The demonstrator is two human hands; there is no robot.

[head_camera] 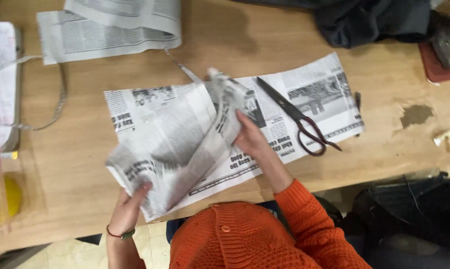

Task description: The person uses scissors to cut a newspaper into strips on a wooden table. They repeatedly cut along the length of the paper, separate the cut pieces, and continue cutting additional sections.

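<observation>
Head view: both hands grip a cut strip of newspaper (185,154) lifted off the counter (85,164). The left hand (130,206) pinches its lower end, fingers clamped on the paper; the right hand (250,137) grasps the upper end, fingers closed round it. Beneath lies a wider newspaper sheet (304,104), flat, with scissors (297,119) resting on it, untouched. More newspaper (110,27) sits at the far edge, a tape measure (55,107) to the left. Judging by this, some cutting is done; the wider sheet looks mostly whole.
</observation>
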